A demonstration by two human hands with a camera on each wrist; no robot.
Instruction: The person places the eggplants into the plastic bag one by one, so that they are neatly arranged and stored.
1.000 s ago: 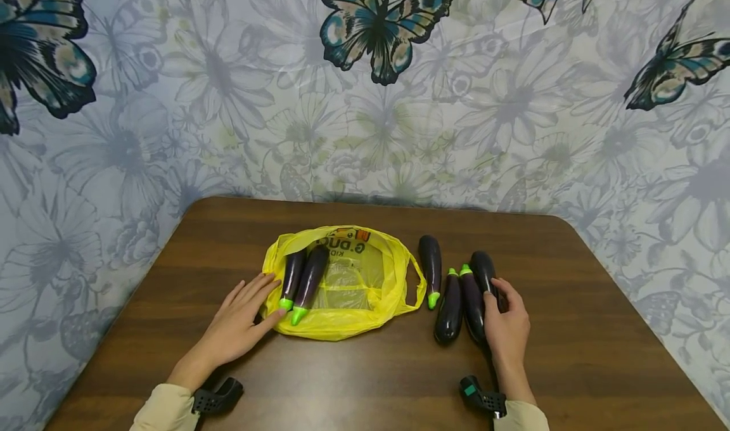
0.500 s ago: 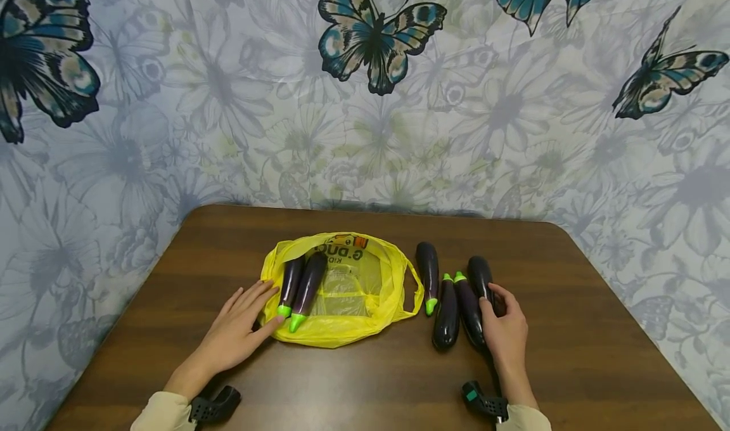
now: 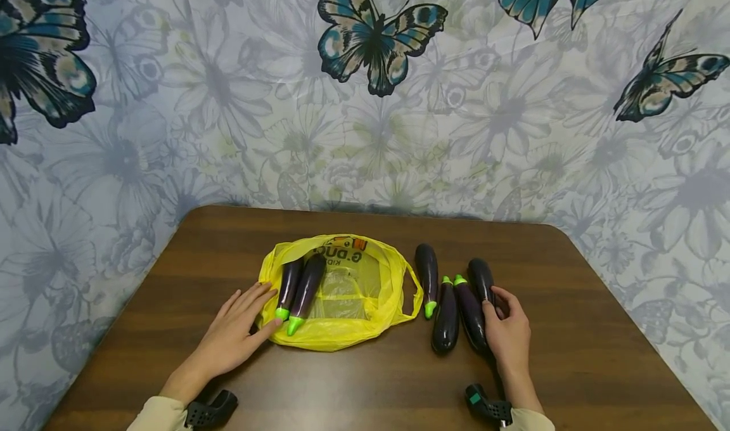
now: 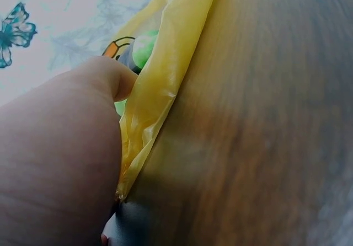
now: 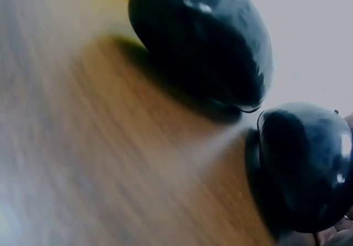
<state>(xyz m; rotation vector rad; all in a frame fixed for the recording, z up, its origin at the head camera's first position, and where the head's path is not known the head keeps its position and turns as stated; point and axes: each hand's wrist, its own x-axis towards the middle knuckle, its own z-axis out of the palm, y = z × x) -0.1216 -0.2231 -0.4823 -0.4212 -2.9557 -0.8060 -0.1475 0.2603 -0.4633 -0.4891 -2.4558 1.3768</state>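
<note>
A yellow plastic bag [image 3: 336,336] lies with its mouth open. Two dark eggplants, one of them the nearer eggplant [image 3: 308,285], lie inside at its left, green stem ends toward me. My left hand [image 3: 236,329] rests on the bag's left edge, fingers spread, thumb by the green stems. In the left wrist view the thumb tip passes behind the bag's rim [image 4: 165,69]. To the right, my right hand [image 3: 509,336] holds the rightmost eggplant [image 3: 481,276] between thumb and fingers, its near end hidden by the hand. The right wrist view shows two glossy rounded eggplant ends close up.
Between bag and right hand lie three more eggplants: a far one [image 3: 426,276] beside the bag handle [image 3: 412,291], a middle one [image 3: 446,320] and another [image 3: 470,317] next to the held one. The brown wooden table [image 3: 365,393] meets a butterfly-patterned wall covering [image 3: 376,146].
The head view has tilted slightly, so the table sits a little lower in the picture. Both hands keep nearly the same places on the bag and the eggplant.
</note>
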